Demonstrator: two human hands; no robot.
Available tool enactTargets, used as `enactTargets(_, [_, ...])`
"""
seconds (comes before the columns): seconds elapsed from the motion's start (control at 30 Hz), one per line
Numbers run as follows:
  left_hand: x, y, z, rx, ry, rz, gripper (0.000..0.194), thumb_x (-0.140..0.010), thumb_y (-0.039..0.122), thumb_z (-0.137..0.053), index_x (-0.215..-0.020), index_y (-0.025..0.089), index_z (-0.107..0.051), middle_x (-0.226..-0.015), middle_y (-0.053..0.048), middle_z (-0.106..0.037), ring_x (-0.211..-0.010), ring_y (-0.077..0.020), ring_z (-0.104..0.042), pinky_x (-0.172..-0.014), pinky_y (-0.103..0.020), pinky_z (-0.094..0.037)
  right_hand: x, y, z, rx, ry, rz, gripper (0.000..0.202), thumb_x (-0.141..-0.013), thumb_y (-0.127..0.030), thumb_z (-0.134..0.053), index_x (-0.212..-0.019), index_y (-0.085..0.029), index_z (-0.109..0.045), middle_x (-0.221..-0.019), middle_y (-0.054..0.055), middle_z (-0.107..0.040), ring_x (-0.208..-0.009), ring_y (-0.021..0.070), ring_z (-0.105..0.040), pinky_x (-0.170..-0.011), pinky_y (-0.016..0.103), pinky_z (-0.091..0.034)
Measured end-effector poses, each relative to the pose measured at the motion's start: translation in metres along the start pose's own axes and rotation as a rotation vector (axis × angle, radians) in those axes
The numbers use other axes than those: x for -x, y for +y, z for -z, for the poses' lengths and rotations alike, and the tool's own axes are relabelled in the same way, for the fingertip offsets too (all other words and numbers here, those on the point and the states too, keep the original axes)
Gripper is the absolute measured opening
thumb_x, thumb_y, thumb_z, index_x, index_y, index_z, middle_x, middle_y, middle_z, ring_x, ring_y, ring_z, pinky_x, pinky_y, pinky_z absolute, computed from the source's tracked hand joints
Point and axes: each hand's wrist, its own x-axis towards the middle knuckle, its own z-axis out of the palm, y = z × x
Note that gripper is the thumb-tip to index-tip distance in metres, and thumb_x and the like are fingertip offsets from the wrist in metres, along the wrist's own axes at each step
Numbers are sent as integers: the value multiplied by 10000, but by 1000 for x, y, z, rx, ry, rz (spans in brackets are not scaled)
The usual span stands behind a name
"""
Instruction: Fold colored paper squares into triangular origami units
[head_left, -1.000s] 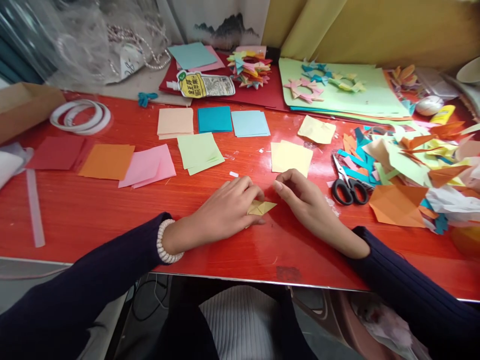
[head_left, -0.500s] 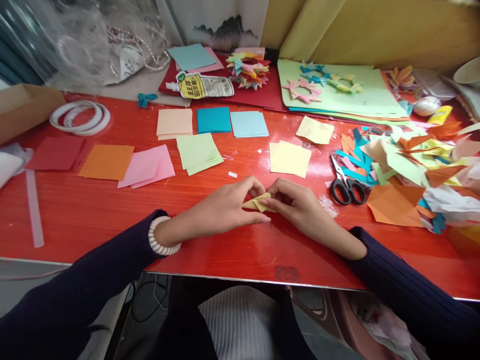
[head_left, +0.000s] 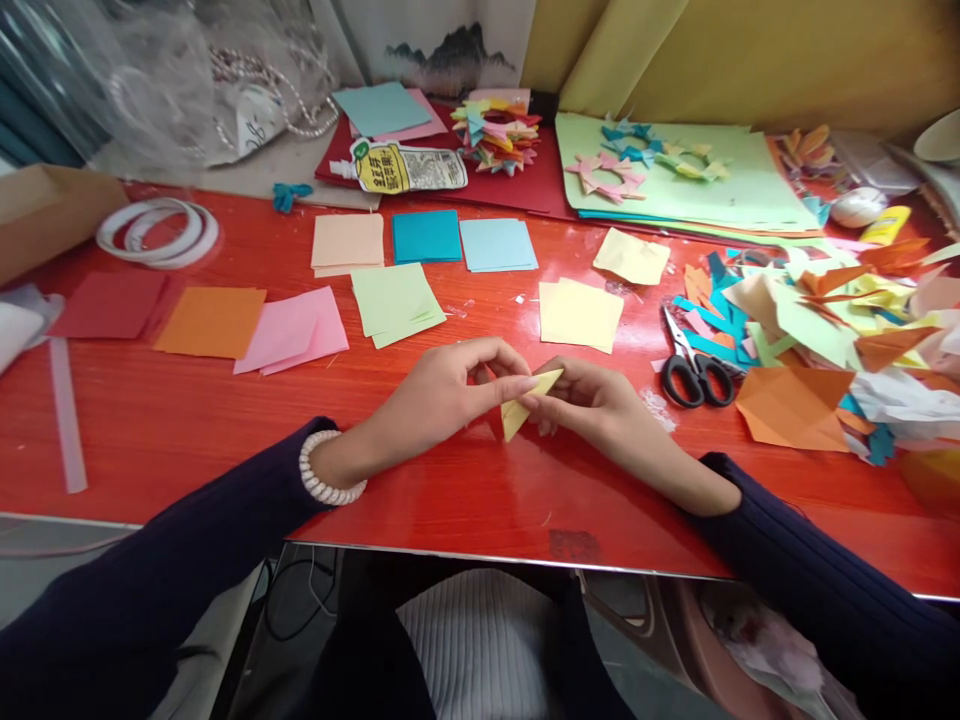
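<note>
A small folded piece of yellow paper [head_left: 514, 416], roughly triangular, is pinched between both hands just above the red table [head_left: 435, 500]. My left hand [head_left: 469, 385] grips its upper left part, thumb on the near face and fingers behind. On its right side, my right hand [head_left: 592, 400] presses the paper between thumb and fingers. The fingertips behind the paper are partly hidden. Beyond the hands lies a stack of pale yellow squares [head_left: 581, 315], with another yellow sheet [head_left: 631, 257] farther back.
Black-handled scissors [head_left: 696, 375] lie right of my right hand, beside a heap of paper scraps [head_left: 825, 310]. Green squares [head_left: 397, 305], pink sheets [head_left: 292, 330] and orange squares [head_left: 210, 320] lie to the left. Behind are a pouch [head_left: 409, 167] and stacked paper rings [head_left: 495, 135].
The folded yellow paper has turned from lying nearly level to a steeper slant, one point downward. My left thumb has moved from below the paper up onto its face.
</note>
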Motion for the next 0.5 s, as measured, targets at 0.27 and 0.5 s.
enactTargets(0.27, [0,-8,-6,176,204,-82,127,-823,274,-591,-847,161,-541,-850,5,-551,-721,-77,-567,-583,-166,-489,-2,-2,-3,-192,-8,-118,212,-701,-329,-722,-771,-151,-630,-694,12,-674,-632,117,-645,-626,238,-525])
enactTargets(0.5, [4,-6,-10,12,283,-89,165,-837,298,-568,-955,187,-534,-880,1,-566,-837,-109,-550,-726,-218,-466,1,-3,-10,-121,-15,-91,224,-753,-379,-666,-718,-158,-646,-674,17,-672,-634,124,-646,-648,247,-535])
